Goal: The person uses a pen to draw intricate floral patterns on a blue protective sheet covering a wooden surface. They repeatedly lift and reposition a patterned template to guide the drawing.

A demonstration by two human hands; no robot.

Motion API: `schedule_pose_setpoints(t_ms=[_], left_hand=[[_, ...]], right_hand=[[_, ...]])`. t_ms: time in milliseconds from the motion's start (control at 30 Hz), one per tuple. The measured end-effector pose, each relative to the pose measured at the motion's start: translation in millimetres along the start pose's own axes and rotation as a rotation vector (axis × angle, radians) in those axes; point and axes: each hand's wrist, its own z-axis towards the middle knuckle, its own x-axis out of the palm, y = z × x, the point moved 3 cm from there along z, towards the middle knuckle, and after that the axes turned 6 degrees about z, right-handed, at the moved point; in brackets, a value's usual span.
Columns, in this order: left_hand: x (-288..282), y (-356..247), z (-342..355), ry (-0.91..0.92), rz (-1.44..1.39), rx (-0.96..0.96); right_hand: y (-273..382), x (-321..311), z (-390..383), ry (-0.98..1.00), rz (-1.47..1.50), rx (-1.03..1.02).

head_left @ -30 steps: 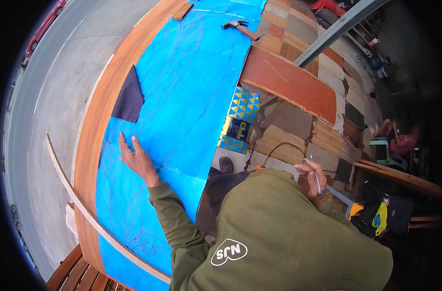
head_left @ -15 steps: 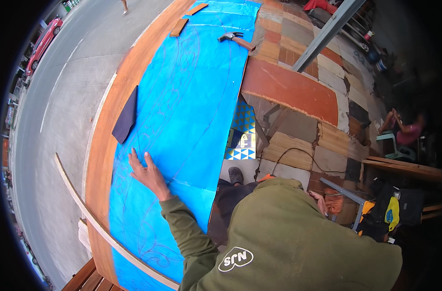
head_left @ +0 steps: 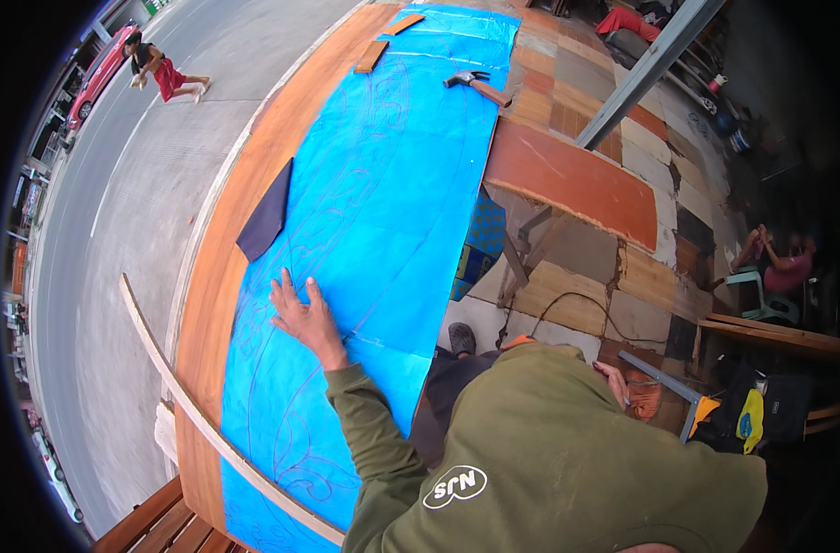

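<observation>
A long blue sheet with curling drawn lines lies over a brown wooden board. My left hand rests on the sheet with fingers spread, holding nothing. Just beyond its fingertips, a dark folded piece lies across the sheet's left edge. My right hand shows only in part past my green shirt, fingers curled; what they hold, if anything, cannot be made out. Toward the far end, a claw hammer and two small wood blocks lie on the sheet.
A thin curved wooden strip crosses the board's near end. To the right are a reddish-brown plank, a slanting metal post and a patchwork tiled floor. Someone sits on a green chair; a walker is on the road.
The whole view has shifted, so the board and sheet sit further right. My left hand keeps its place on the sheet. The walker on the road has come more fully into view.
</observation>
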Motion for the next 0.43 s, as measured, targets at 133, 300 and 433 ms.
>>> schedule_pose_setpoints(t_ms=[133,300,433], left_hand=[[4.1,-2.6,-1.1,0.006,0.064,0.018],[5.2,-0.2,-1.7,0.005,0.155,0.042],[8.5,1.4,-1.9,0.040,0.185,0.062]], right_hand=[[-10.8,-9.7,8.8,0.045,0.009,-0.031],[7.6,3.2,8.4,0.045,-0.090,-0.016],[17.6,12.2,6.6,0.000,-0.059,0.006]])
